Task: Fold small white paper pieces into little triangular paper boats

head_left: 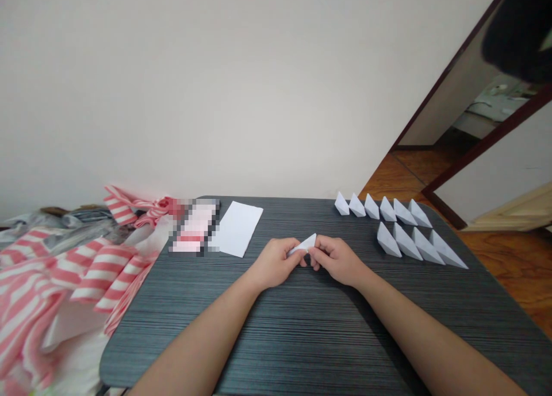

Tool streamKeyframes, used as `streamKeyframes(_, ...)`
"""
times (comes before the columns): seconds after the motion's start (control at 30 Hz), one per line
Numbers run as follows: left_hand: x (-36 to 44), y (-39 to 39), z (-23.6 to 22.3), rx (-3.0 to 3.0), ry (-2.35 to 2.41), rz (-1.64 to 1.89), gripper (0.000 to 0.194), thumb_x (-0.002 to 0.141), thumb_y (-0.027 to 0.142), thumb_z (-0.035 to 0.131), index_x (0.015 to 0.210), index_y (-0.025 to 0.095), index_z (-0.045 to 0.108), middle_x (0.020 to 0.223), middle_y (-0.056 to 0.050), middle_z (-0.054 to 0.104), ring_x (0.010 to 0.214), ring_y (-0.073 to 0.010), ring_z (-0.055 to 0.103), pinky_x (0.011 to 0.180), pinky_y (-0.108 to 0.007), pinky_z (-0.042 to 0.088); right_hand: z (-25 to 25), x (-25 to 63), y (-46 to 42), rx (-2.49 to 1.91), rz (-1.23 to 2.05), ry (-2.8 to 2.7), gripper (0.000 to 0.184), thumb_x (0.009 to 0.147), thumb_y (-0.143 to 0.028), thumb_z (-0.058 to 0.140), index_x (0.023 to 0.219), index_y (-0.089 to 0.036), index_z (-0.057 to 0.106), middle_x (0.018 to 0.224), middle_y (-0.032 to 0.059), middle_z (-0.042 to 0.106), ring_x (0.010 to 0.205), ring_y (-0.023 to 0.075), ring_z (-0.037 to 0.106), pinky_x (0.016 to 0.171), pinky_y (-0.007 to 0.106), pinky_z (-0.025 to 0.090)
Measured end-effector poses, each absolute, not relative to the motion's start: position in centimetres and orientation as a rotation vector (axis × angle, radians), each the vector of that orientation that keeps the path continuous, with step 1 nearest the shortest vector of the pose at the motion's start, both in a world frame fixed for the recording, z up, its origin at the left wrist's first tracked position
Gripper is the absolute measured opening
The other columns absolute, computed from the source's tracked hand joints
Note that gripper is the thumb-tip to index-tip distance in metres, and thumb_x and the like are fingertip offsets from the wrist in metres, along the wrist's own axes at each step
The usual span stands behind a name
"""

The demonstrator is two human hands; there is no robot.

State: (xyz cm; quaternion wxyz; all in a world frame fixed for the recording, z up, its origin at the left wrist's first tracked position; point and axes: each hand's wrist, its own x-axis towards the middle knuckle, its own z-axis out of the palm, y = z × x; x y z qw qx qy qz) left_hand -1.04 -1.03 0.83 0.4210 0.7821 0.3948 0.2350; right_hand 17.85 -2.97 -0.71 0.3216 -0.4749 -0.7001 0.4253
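Left hand (273,264) and right hand (337,261) hold a narrow grip, pinching a folded white paper (304,245) between them; paper boats (388,241) stand in rows right of the grip, a white sheet (239,229) beyond-left

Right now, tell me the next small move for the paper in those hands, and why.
Probably sharpen the crease: pinch along the folded white paper with the right hand while the left hand steadies it. Both hands hold it off the table, and the folded paper pieces in rows nearby show crisp edges.
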Motion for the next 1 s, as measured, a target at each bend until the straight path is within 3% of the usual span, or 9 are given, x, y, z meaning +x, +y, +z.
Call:
streamKeyframes(0.27, -1.11, -0.94, 0.76, 1.972, 0.963, 0.593, 0.031, 0.087, 0.032, 0.041, 0.073, 0.015, 0.063, 0.07, -0.001, 0.064, 0.061, -0.0111, 0.053, 0.06, -0.022, 0.037, -0.64, 17.89, -3.0, -1.218, 1.177, -1.855, 0.019, 0.088, -0.029, 0.048, 0.078, -0.016, 0.057, 0.067, 0.0015, 0.063, 0.057, 0.0114, 0.059, 0.057, 0.023, 0.047)
streamKeyframes(1.0, -1.09, -0.88, 0.72, 1.957, 0.981, 0.585, 0.028, 0.087, 0.033, 0.042, 0.073, 0.016, 0.06, 0.064, 0.001, 0.063, 0.056, -0.0103, 0.052, 0.056, -0.021, 0.035, -0.77, 17.93, -3.05, -1.237, 1.134, -1.805, 0.019, 0.089, -0.03, 0.047, 0.077, -0.016, 0.054, 0.067, 0.0016, 0.062, 0.057, 0.0121, 0.06, 0.055, 0.024, 0.047)
